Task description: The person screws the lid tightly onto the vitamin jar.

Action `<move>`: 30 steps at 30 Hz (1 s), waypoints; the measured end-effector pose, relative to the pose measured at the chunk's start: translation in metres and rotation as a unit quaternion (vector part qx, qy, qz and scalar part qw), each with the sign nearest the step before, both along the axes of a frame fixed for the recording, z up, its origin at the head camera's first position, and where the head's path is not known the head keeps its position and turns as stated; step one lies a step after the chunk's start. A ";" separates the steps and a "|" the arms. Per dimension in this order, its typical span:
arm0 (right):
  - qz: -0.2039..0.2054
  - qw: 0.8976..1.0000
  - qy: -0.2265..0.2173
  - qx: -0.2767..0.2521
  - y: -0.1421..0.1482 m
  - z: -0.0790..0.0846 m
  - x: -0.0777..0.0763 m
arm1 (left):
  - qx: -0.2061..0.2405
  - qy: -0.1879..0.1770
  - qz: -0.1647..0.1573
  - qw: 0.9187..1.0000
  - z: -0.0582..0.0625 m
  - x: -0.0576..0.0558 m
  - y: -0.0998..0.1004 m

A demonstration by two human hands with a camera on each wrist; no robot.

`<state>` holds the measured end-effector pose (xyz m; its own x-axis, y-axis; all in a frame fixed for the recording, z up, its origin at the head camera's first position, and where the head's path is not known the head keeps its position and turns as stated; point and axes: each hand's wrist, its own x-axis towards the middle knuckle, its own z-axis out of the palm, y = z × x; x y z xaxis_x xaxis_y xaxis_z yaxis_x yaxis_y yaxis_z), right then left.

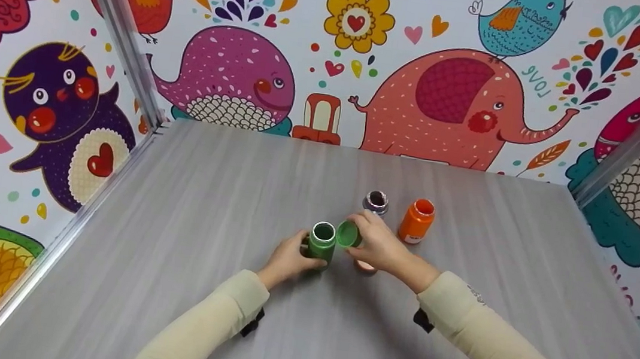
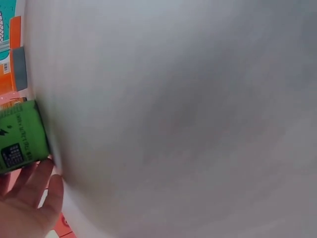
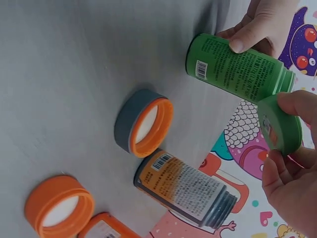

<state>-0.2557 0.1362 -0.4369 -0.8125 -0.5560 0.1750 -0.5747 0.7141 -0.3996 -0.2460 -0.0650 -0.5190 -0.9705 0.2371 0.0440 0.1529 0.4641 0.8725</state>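
My left hand [image 1: 290, 258] grips an uncapped green bottle [image 1: 320, 253] low on its body, its round mouth facing up. In the right wrist view the left thumb lies across the bottle's printed side, near the barcode. My right hand [image 1: 380, 243] pinches a green screw cap [image 3: 280, 124] between thumb and fingers, right beside the bottle's threaded neck. In the head view the cap's hollow inside [image 1: 348, 234] shows, tilted toward the bottle. The left wrist view catches only part of the green bottle [image 2: 22, 136] and the fingers beneath it.
Behind my right hand stand an open dark grey bottle [image 1: 376, 201] with an orange label and an open orange bottle [image 1: 416, 223]. A grey-and-orange cap [image 3: 124, 121] and an orange cap [image 3: 37, 206] lie near them on the grey table [image 1: 199, 238]. Patterned panels [image 1: 334, 54] enclose the table.
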 end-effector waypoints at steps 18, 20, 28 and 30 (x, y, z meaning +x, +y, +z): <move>0.050 0.997 -0.035 0.044 -0.012 0.014 -0.006 | -0.010 -0.021 -0.005 1.000 0.003 0.000 0.000; 0.043 0.997 -0.053 0.032 -0.015 0.014 -0.007 | -0.013 -0.021 -0.007 1.000 0.003 0.001 0.000; 0.072 0.996 -0.047 0.021 -0.026 0.015 -0.012 | -0.020 -0.023 -0.010 0.999 0.003 0.000 -0.001; 0.084 0.995 -0.041 0.032 -0.028 0.017 -0.015 | -0.019 -0.025 -0.014 0.999 0.003 -0.001 -0.002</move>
